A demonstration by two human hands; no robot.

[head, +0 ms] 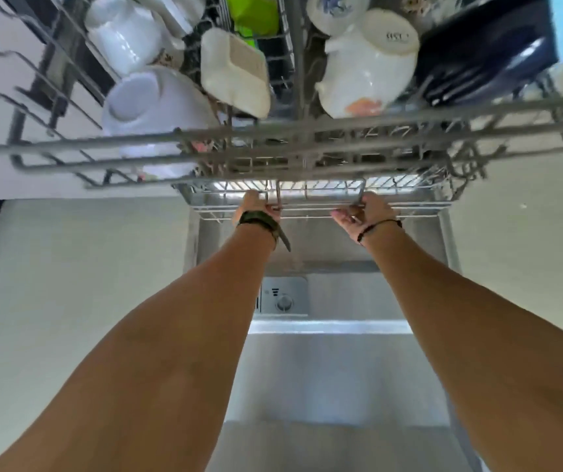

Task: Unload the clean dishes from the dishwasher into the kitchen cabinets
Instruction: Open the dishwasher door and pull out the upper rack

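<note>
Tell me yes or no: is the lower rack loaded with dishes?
No: the lower rack gripped by the left hand and right hand shows bare wires, while the dishes sit in the upper rack.

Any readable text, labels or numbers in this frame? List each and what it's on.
Dark stamp on the base of the upturned white jug in the upper rack: a few characters, too blurred to read.
Small bar symbols on the detergent dispenser in the dishwasher door: marks only, no words legible.
Nothing else carries readable text.
</note>
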